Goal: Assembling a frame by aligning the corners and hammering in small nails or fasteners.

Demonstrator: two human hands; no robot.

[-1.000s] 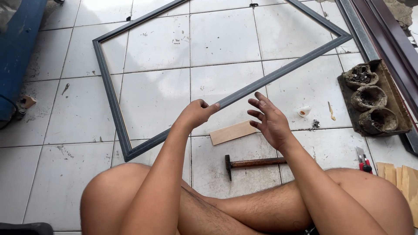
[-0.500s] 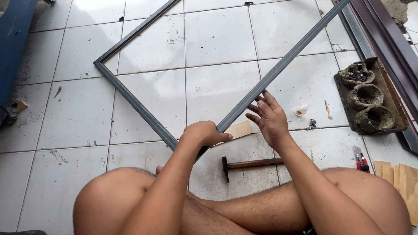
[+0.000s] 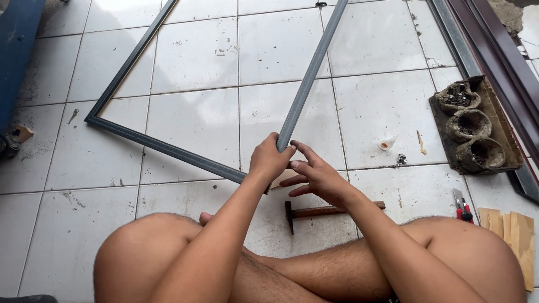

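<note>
- The grey metal frame (image 3: 168, 147) lies on the white tiled floor (image 3: 196, 56); its near corner is at the hands, one bar running left, the other far and right.
- The left hand (image 3: 269, 160) has its fingers closed around that near corner.
- The right hand (image 3: 317, 174) sits just beside it on the right, fingers spread and only loosely curled, the tips at the frame bar; whether they press on it is hard to tell.
- A thin wooden piece (image 3: 282, 178) lies under the hands, mostly hidden by them.
- A hammer (image 3: 325, 212) lies just near of the hands, between them and the crossed legs.
- To the right, a small white cap (image 3: 386, 143) and a wooden stick (image 3: 420, 142) lie on the tiles.
- Farther right, a dark tray (image 3: 494, 123) holds three crusted bowls (image 3: 470, 124) with dark residue inside.
- Near right: a red-handled cutter (image 3: 461, 206) beside wooden slats (image 3: 514, 230).
</note>
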